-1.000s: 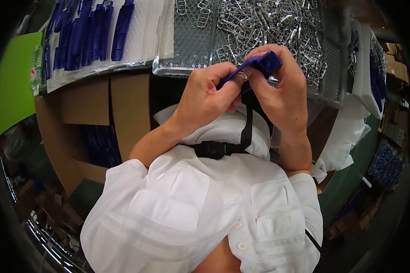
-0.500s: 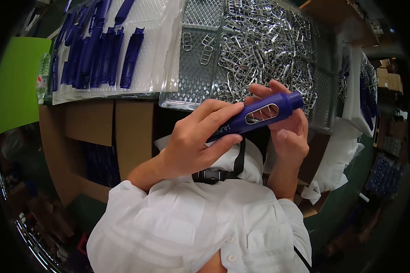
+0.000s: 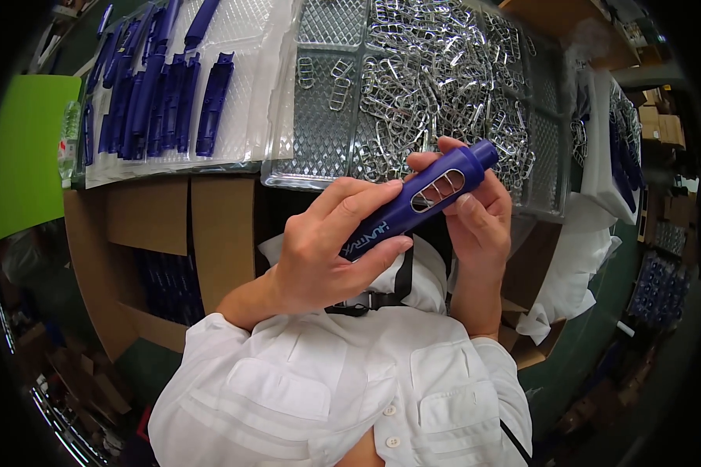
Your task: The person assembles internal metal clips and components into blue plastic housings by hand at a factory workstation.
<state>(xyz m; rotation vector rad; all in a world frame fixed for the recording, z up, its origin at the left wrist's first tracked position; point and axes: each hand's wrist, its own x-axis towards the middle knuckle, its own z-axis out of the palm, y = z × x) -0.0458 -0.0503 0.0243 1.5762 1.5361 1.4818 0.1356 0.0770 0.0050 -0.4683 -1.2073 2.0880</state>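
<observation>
L hand [image 3: 319, 245] grips the dark-blue cylindrical plastic tube [image 3: 397, 212] by its lower-left part, fingers over the top, thumb along the near side. R hand [image 3: 481, 226] curls lightly round the upper-right part: thumb at the near side next to the slot, a couple of fingertips showing past the far edge. So tube sits btwn both hands, on a diagonal low-L to up-R, in view overlapping the near edge of the clear diamond-textured plastic tray [image 3: 318, 109].

Tube looks: smooth, stepped narrower neck at R end, oval slot just below w/ a silver metal ladder-like insert [image 3: 439, 190], light-blue lettering nearer L palm. Lower-L end hidden by L hand.

Nearby: pile of silver wire clips [image 3: 444, 86] in tray, a few loose in L compartments. Dark-blue plastic half-shells [image 3: 213, 109] on white sheet [image 3: 248, 109], L of tray. Open brown cardboard box [image 3: 222, 233] below w/ dark-blue parts inside.
</observation>
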